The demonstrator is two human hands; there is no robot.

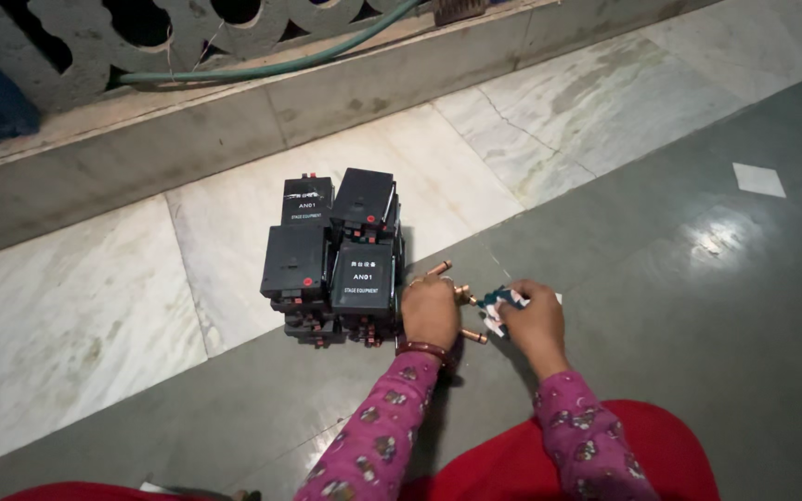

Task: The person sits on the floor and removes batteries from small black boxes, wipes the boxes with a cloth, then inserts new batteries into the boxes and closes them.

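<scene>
Landmark: cluster of black rectangular plastic boxes (334, 255) with small red fittings, standing together on the floor (661, 306), where pale marble slabs meet a grey-green band.

Left hand (430, 312): just right of the boxes, at their near corner. Grip clenched on short copper-coloured metal pins (472, 336); ends poke out above and below the fist. Dark bangle at the wrist, pink patterned sleeve.

Right hand (535, 320): farther right of the boxes, almost touching the left hand. Grip pinching a small blue-and-white packet (497, 302), held between both hands just above the floor.

Beyond the boxes: grey stone ledge, with a green hose (271, 67) running along it before a carved stone screen.

Near side of the boxes: red cloth (522, 464) over the person's lap.
</scene>
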